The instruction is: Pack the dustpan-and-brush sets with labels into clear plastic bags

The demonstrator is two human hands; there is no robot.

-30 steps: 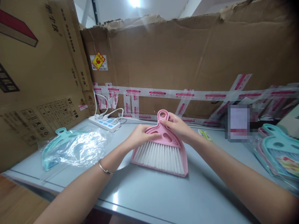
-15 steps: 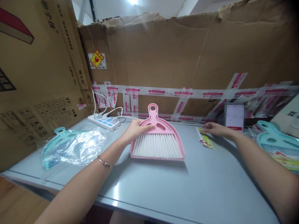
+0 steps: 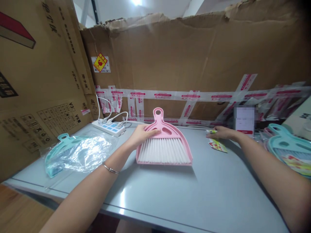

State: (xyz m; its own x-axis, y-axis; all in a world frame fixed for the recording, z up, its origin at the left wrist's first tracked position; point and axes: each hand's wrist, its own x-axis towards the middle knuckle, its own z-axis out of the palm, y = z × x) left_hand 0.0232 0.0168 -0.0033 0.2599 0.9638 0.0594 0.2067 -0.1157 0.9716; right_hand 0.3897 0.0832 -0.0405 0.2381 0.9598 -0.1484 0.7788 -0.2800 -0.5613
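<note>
My left hand (image 3: 145, 136) grips the pink dustpan (image 3: 187, 152) by its upper left edge, thumb across the front. A pink brush with white bristles (image 3: 164, 151) is nested in the pan, which stands tilted up with its wide edge down at the table. Farther right, my right hand (image 3: 224, 133) is closed at a small printed card (image 3: 218, 146) in yellow, green and red. A narrow white-and-green piece shows at the fingertips; whether it is the card's bent upper part I cannot tell.
A turquoise dustpan set (image 3: 54, 158) lies left, partly under clear plastic wrap (image 3: 84, 155). Behind it is a power strip (image 3: 108, 127) with white cables. Another turquoise set (image 3: 289, 145) lies right, near a phone (image 3: 244, 119). Cardboard (image 3: 170, 58) walls the back.
My right hand has closed at the card and shifted slightly; the card has moved a little right, and a narrow white-and-green piece now shows at the fingertips. My left hand keeps holding the dustpan.
</note>
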